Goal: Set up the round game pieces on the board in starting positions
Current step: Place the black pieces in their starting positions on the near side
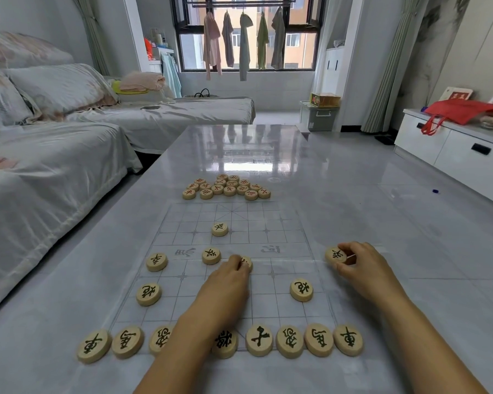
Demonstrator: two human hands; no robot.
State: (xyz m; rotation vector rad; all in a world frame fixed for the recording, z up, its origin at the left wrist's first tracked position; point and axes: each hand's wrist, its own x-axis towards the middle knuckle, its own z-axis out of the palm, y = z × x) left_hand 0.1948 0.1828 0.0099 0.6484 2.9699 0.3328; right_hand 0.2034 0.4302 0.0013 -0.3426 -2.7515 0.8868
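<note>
1. Landmark = the see-through board (pixel 234 268) lying flat on the grey table (pixel 382 280); all places are given vs. it.
2. Left hand (pixel 228 282) is over the board's middle, near the river band. Fingertips are closed on a round piece (pixel 246 263) resting on the soldier row; most of the piece is hidden.
3. Right hand (pixel 362 268) is just past the board's right edge. Thumb and fingers are curled round a dark-lettered piece (pixel 335 255), lifted or at the edge, can't tell which.
4. Done, by my read: near back row (pixel 319 339) is full apart from what the left forearm hides. 2 cannons (pixel 301 290) sit one row in, L and R. 2 soldiers (pixel 156 261) sit at the left of the soldier row.
5. Left for the near side: the 2 pieces in hand, plus one stray dark piece (pixel 219 229) across the river that looks misplaced.
6. Far side not begun: red-lettered pile (pixel 227 186) sits bunched just beyond the board's far edge. Roughly half done overall.
7. Writing: 車 reads clearly on both end pieces of the near row, 士 right of centre. Others look like 馬, 象, 炮, 卒 but are seen upside down, not sure. Grey river characters on the board, 河 at the right. Red letters are too small to read. No brand seen.
</note>
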